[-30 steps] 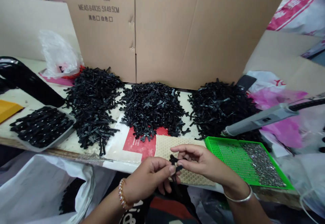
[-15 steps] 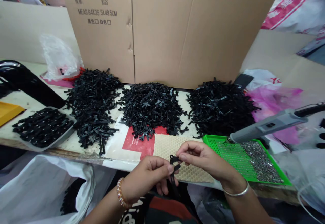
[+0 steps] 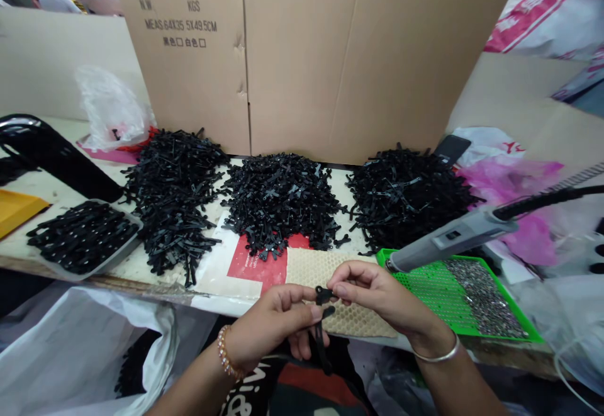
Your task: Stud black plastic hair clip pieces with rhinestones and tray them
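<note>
My left hand (image 3: 276, 326) and my right hand (image 3: 372, 293) meet over the table's front edge, both pinched on small black plastic strips (image 3: 323, 315) held between the fingertips. One strip hangs down below my left thumb. Under the hands lies a cream honeycomb mat (image 3: 321, 271). A grey hanging power screwdriver (image 3: 448, 238) swings just right of my right hand, its tip near the corner of the green tray (image 3: 425, 290), which holds several small metal screws (image 3: 481, 296).
Three heaps of black plastic parts lie across the table: left (image 3: 172, 196), middle (image 3: 283, 199), right (image 3: 406, 196). A grey tray of assembled strips (image 3: 80, 240) sits far left. Cardboard walls (image 3: 302, 57) stand behind. A white bag (image 3: 80, 353) hangs below left.
The hanging screwdriver has swung left toward my right hand. My hands stay pinched on the strips, shifting them only slightly.
</note>
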`<state>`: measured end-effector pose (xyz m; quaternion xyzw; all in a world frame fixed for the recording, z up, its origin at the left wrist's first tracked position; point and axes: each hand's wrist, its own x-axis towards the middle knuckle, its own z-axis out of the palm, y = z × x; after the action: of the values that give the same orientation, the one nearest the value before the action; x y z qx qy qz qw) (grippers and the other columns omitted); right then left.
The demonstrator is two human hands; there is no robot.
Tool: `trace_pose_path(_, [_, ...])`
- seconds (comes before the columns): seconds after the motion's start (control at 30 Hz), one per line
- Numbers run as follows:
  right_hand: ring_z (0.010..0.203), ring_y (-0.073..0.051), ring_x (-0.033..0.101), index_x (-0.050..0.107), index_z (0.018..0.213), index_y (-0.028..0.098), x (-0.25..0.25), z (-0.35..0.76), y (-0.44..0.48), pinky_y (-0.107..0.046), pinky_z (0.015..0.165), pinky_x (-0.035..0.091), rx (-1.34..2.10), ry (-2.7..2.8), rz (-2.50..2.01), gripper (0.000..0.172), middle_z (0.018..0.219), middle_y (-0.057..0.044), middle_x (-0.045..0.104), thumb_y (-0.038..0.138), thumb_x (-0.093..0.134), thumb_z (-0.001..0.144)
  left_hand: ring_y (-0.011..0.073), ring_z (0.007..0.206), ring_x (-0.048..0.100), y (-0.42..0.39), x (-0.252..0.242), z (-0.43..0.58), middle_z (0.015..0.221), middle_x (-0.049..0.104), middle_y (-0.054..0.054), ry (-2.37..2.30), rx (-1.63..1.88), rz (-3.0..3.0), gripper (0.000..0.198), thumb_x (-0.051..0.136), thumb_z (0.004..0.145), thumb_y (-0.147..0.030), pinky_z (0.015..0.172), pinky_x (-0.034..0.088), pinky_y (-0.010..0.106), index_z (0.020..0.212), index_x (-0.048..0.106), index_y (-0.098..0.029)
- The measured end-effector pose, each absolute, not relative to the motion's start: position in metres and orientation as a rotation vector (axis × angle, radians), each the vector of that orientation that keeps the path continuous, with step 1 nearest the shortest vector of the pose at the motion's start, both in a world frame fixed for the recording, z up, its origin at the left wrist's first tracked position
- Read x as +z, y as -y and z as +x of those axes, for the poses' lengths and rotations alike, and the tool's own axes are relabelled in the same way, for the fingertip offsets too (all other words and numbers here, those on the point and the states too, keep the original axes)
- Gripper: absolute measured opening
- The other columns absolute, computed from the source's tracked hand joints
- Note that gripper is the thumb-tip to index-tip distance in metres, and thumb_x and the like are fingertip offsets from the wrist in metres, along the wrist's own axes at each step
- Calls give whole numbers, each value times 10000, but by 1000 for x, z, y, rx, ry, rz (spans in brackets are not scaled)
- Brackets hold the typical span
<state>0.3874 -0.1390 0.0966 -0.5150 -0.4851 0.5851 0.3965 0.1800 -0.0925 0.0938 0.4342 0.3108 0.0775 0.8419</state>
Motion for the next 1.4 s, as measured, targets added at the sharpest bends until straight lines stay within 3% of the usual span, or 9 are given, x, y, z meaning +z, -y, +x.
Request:
trace_pose_path(0.07, [643, -120, 553, 663, 804, 143, 98, 386, 138, -218, 587, 469, 1494, 1219, -1297, 287, 738, -28, 630, 424, 718, 782, 68, 426, 538, 91, 94, 180, 748, 710, 84, -663, 159, 900, 345, 680, 737, -431, 433, 399, 170, 903, 634, -133])
trace_pose_path(0.27, [641, -121, 573, 681, 803, 139, 96, 383, 135, -219, 595, 488, 1474, 1200, -1330, 302, 735, -31, 649, 433, 736, 758, 57, 412, 517, 89, 92, 183, 671, 677, 65, -734, 202, 959, 357, 675, 726, -471, 424, 393, 162, 723, 639, -116])
trace_pose_path(0.5, [879, -169, 634, 711, 960, 178, 89, 389, 136, -291, 812, 515, 1461, 1253, -1326, 264, 948, -59, 687, 401, 676, 823, 83, 518, 567, 91, 84, 187, 722, 664, 59, -844, 280, 1019, 376, 659, 725, -484, 456, 429, 164, 780, 662, -113])
trace_pose_path(0.67, [809, -124, 624, 648, 963, 181, 80, 382, 135, -226, 739, 512, 1455, 1070, -1257, 286, 913, -19, 650, 304, 772, 737, 107, 567, 593, 91, 82, 189, 766, 665, 79, -859, 283, 1062, 394, 632, 740, -490, 444, 436, 171, 800, 658, -101])
trace_pose_path(1.1, [783, -101, 602, 597, 1040, 198, 68, 372, 133, -195, 729, 471, 1447, 941, -1244, 373, 848, 5, 630, 293, 787, 733, 115, 604, 617, 94, 81, 190, 870, 674, 96, -828, 294, 995, 429, 655, 721, -506, 406, 439, 155, 860, 630, -101])
trace_pose_path(1.3, [794, -108, 594, 589, 1032, 207, 65, 371, 136, -207, 737, 460, 1440, 926, -1226, 375, 852, 6, 626, 322, 786, 735, 86, 533, 585, 94, 81, 190, 708, 651, 50, -830, 316, 987, 394, 641, 745, -486, 384, 377, 124, 817, 626, -99])
trace_pose_path(1.4, [799, -112, 595, 585, 1031, 207, 65, 369, 135, -218, 745, 461, 1447, 914, -1211, 371, 853, 5, 624, 331, 780, 741, 75, 523, 576, 94, 81, 190, 728, 657, 49, -817, 325, 996, 382, 634, 756, -483, 386, 362, 121, 811, 629, -105])
